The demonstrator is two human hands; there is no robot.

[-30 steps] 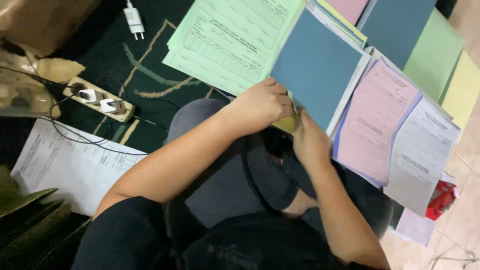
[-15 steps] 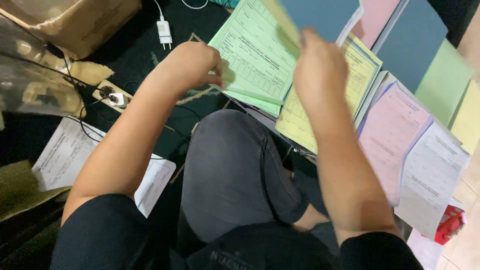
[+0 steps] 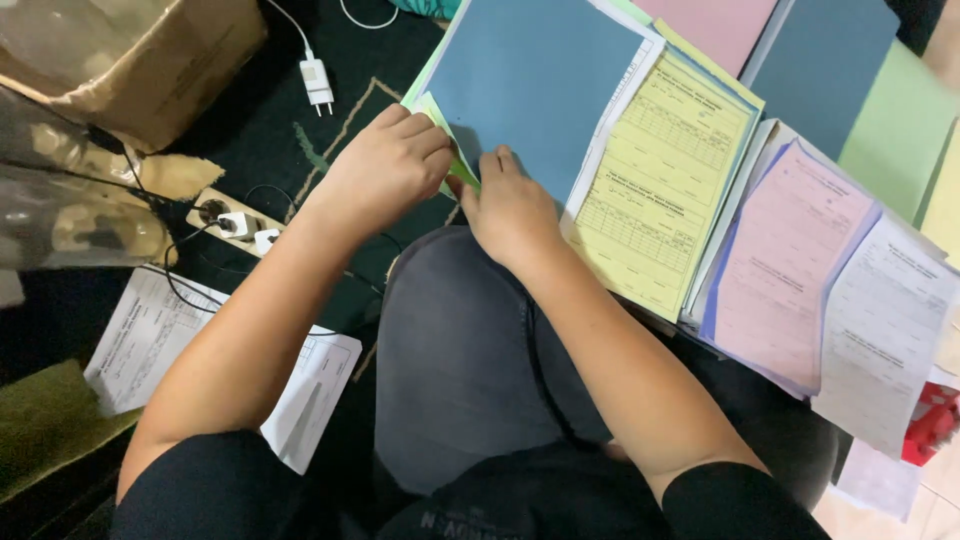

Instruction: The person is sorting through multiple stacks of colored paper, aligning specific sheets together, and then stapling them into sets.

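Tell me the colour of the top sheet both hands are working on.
Blue, plain cover sheet, seen in the head view.
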